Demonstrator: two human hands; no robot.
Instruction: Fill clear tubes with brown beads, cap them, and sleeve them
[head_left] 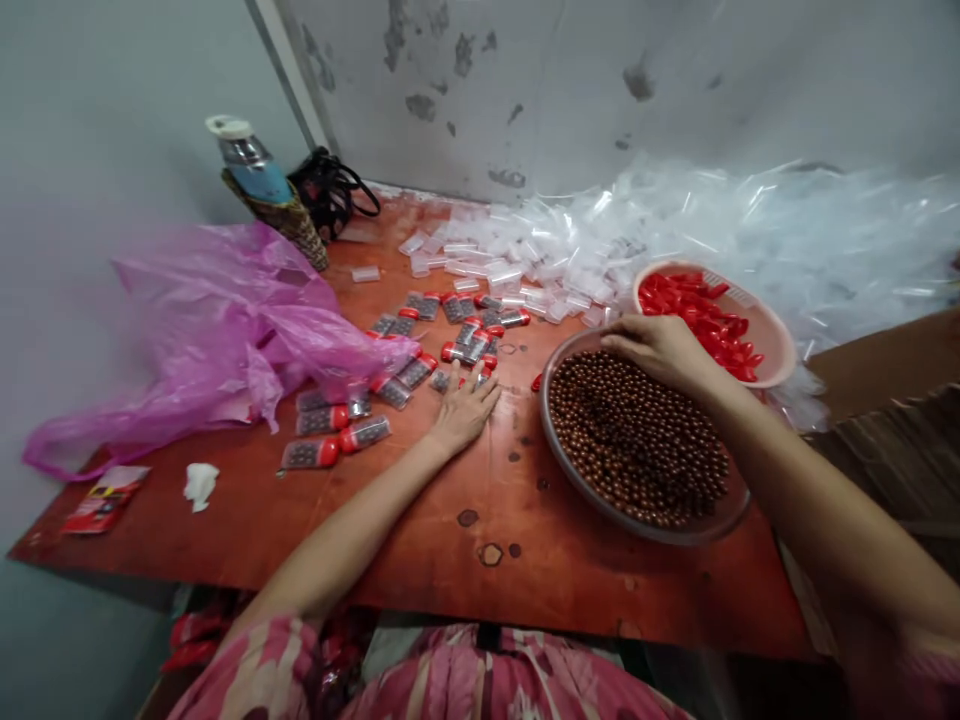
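Note:
My left hand (466,412) lies on the red table with its fingers spread, the fingertips at a cluster of small clear bottles with red caps (466,350), filled with dark beads. My right hand (664,345) reaches over a round bowl (570,487) full of shiny brown beads (637,440). Its thumb and fingers close on the bowl's far rim. More filled bottles (367,432) lie to the left, some partly under a pink plastic bag (217,320). Just behind the bowl, a pink basin (776,350) holds red caps (705,315).
Clear empty tubes (502,275) spread along the back, rising into a large heap (750,225) at right. A thermos (259,175) in a woven sleeve and a black bag (330,190) stand back left. A red packet (105,500) and crumpled tissue (200,485) lie front left. Cardboard (892,370) stands right.

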